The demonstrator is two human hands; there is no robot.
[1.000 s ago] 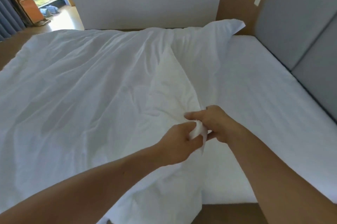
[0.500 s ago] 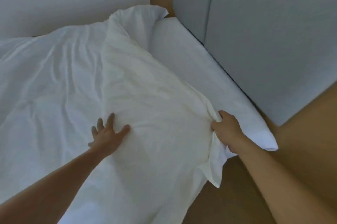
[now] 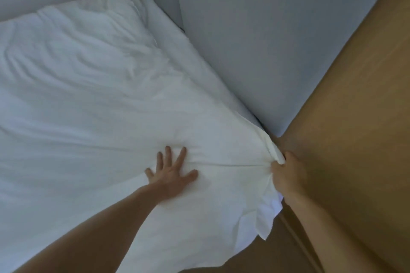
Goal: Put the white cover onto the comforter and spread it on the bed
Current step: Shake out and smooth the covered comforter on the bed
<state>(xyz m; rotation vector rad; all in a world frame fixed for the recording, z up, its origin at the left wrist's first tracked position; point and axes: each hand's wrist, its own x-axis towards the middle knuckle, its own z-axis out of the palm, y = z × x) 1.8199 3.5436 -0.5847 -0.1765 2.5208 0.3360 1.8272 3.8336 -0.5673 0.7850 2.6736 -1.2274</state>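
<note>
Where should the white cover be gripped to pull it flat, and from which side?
Grip the white cover at its bunched corner by the headboard, coming from the right, off the edge of the bed. The right hand pinches it there; a taut crease runs from that corner to the flat left hand, so a pull outward would likely smooth it.

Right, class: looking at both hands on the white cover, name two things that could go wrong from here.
The right hand grips only a bunched corner of the white cover, so it may slip free when pulled. The left hand presses flat, so pulling against it could deepen the crease between the hands.
</note>
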